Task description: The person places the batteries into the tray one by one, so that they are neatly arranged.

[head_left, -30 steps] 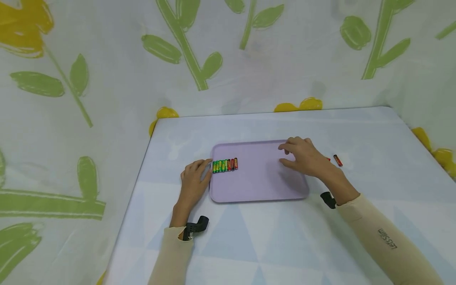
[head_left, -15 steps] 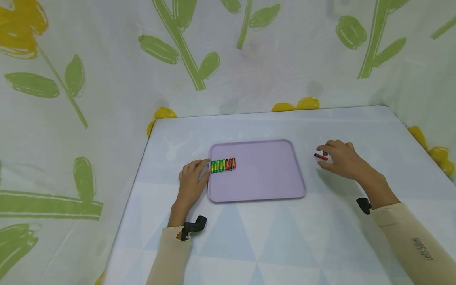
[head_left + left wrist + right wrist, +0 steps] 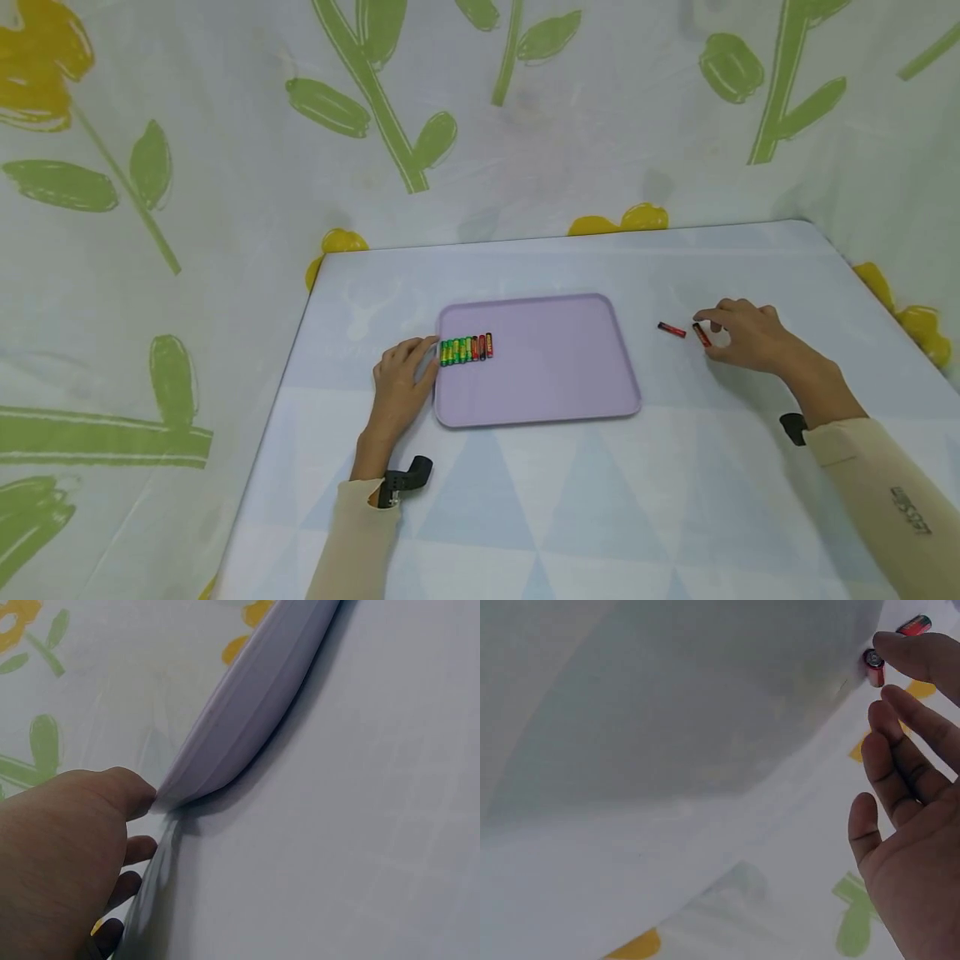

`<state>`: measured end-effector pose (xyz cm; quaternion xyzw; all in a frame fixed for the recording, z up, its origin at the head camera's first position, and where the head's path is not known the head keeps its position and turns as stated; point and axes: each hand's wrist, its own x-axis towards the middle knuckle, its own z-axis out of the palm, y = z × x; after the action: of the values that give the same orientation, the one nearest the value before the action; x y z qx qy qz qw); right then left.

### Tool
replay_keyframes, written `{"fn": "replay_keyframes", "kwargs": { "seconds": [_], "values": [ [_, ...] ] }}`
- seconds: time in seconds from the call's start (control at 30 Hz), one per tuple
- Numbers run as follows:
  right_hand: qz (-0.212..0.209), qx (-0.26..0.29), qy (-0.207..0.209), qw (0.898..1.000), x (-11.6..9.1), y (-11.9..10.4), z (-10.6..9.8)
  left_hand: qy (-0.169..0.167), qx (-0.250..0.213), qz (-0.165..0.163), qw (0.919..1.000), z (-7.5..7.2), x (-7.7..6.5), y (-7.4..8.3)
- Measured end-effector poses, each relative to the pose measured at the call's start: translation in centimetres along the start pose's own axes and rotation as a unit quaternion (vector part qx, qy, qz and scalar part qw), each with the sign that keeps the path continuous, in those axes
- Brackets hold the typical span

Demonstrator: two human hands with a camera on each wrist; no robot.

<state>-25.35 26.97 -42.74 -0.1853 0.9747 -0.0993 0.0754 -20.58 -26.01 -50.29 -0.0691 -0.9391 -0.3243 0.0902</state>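
Note:
A purple tray (image 3: 555,387) lies on the table, with a row of green batteries (image 3: 455,351) and red batteries (image 3: 482,347) inside its left edge. My left hand (image 3: 399,386) rests at that edge; in the left wrist view a fingertip touches the tray's rim (image 3: 217,727). Right of the tray, my right hand (image 3: 750,337) reaches down around a red-and-black battery (image 3: 702,334), thumb and forefinger spread on either side of it. The right wrist view shows this battery (image 3: 874,667) end-on near the thumb tip, with a gap before the forefinger.
A second red-and-black battery (image 3: 672,330) lies on the table between the tray and my right hand. Behind the table hangs a cloth (image 3: 600,150) printed with leaves and yellow flowers. Each wrist wears a black camera mount (image 3: 408,477).
My right hand has moved right, away from over the tray. It carried one battery briefly leftward of the other, left it on the table, and now surrounds the other. My left hand stays put.

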Motion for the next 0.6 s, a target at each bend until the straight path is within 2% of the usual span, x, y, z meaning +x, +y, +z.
{"fn": "replay_keyframes", "kwargs": {
  "seconds": [0.2, 0.33, 0.43, 0.6],
  "values": [
    [0.003, 0.004, -0.011, 1.0, 0.2, 0.6, 0.1, 0.002, -0.002, 0.001, 1.0, -0.1, 0.2, 0.3],
    [0.005, -0.004, -0.013, 1.0, 0.9, 0.7, 0.6, 0.003, 0.007, -0.005, 1.0, -0.4, -0.2, 0.0],
    [-0.005, -0.006, -0.003, 1.0, 1.5, 0.2, 0.9, 0.001, 0.011, -0.018, 0.9998, -0.8, -0.8, -0.2],
    [-0.041, 0.007, 0.03, 0.999, 2.4, -1.6, 0.4, 0.015, 0.011, -0.026, 0.9995, -1.3, -1.3, -0.4]
  ]
}}
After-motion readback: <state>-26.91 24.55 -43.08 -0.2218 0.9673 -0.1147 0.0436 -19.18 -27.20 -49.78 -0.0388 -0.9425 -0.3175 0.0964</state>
